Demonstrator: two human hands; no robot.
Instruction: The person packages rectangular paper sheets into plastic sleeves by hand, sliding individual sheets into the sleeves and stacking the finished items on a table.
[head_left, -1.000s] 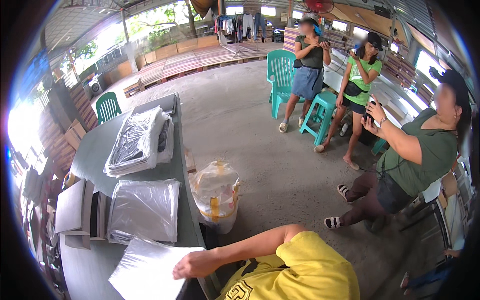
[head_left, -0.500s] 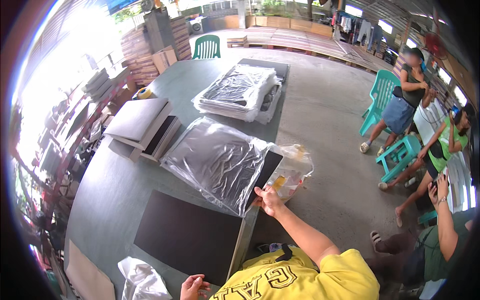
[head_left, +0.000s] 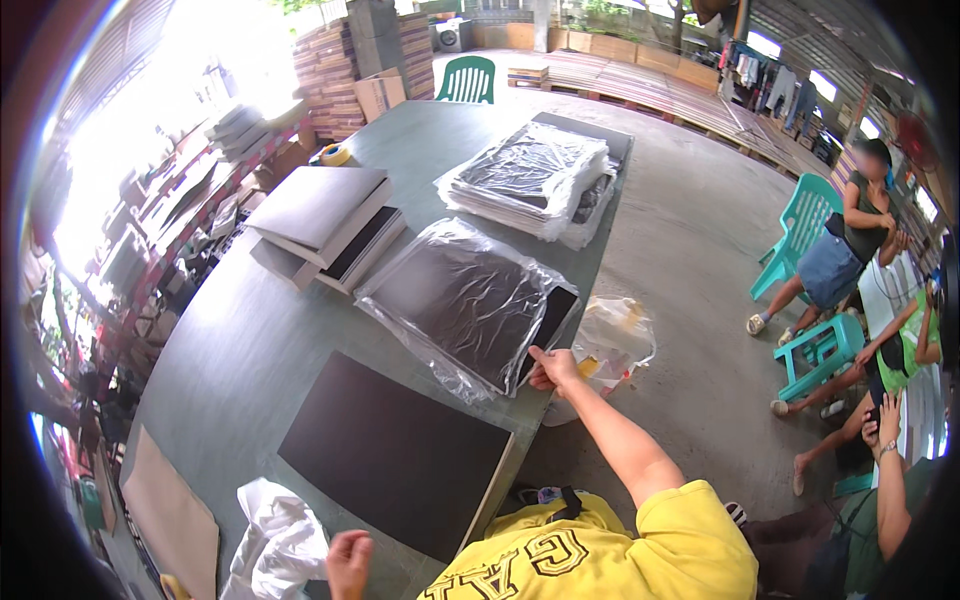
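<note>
My right hand is closed on the near right corner of a black board, its thumb on top. Most of that board lies inside a clear plastic bag, and a black strip sticks out at the right end. Nearer me a bare black board lies flat, reaching the table's right edge. My left hand hovers at the bottom, beside a crumpled white cloth; its fingers look curled but are blurred, and nothing shows in them.
On the green table stand grey-and-black boards and plastic-wrapped boards. A brown sheet lies at the near left, tape at the far left. A clear plastic bag hangs off the right edge. People and green stools are at right.
My view has shifted, so the scene sits further right. The right hand keeps hold of the bagged board, which lies a little flatter. My left hand has moved left, towards the white cloth.
</note>
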